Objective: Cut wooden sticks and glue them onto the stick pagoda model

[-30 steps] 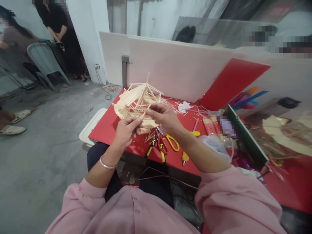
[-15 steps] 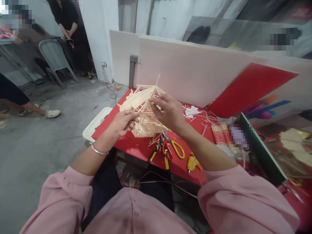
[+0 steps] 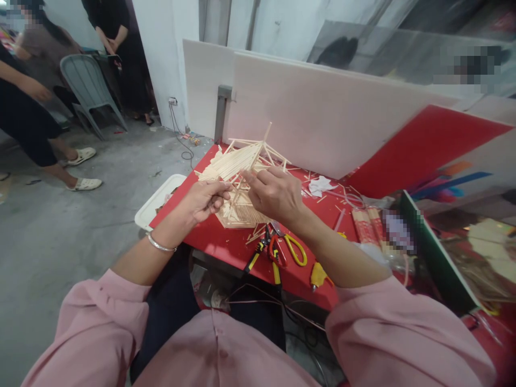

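A small house-like model of thin pale wooden sticks stands on the red tabletop, its slatted roof sloping down to the left and one stick poking up from the peak. At its near left side is my left hand, thumb and forefinger pinched together against the sticks; what lies between them is too small to name. My right hand covers the model's right front part. Its fingers are curled and closed close to the left fingertips, and whatever they grip is hidden. The model's slatted base shows below the hands.
Black-and-yellow pliers, scissors with yellow and red handles, and a yellow glue gun lie along the near edge. Behind are a crumpled white tissue and stick scraps. White boards lean behind the table. A person walks at left.
My right hand's fingers have curled in and its wrist has turned slightly. My left hand keeps its pinch at the model. The person at left has stepped further into view.
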A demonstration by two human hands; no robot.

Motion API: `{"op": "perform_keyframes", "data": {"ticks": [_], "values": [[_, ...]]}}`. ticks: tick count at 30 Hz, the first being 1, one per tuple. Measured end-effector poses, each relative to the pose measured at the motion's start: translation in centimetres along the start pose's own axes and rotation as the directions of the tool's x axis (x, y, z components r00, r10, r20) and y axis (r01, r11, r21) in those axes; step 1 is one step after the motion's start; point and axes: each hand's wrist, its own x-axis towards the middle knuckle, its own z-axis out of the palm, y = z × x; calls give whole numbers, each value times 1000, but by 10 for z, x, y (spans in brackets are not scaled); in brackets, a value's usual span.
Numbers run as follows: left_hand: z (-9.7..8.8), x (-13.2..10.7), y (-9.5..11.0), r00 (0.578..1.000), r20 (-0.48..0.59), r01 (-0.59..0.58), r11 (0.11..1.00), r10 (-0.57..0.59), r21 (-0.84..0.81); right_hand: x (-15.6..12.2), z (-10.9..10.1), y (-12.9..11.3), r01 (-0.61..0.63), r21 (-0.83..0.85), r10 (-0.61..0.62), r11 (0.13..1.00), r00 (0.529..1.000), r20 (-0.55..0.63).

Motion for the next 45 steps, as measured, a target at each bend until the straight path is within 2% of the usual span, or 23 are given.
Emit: {"op": "perform_keyframes", "data": {"ticks": [8,13,30,40,45], "values": [[-3,4,4,997,24,80,993,-78,-85,-1,3,-1,12,-45,-15,999,998,-62],[-3,6,5,998,6,60,989,-59,-138,-3,6,0,26,-68,-35,997,991,-127],[-3,16,0,997,57,54,992,-48,-114,1,-2,-3,-28,-40,30,999,998,50],[1,12,1,996,74,51,991,-42,-124,2,-1,-4,-19,-43,21,999,999,39],[-4,-1,7,985,106,146,983,-135,-110,-5,-8,-4,-36,-6,36,999,999,-6]]}}
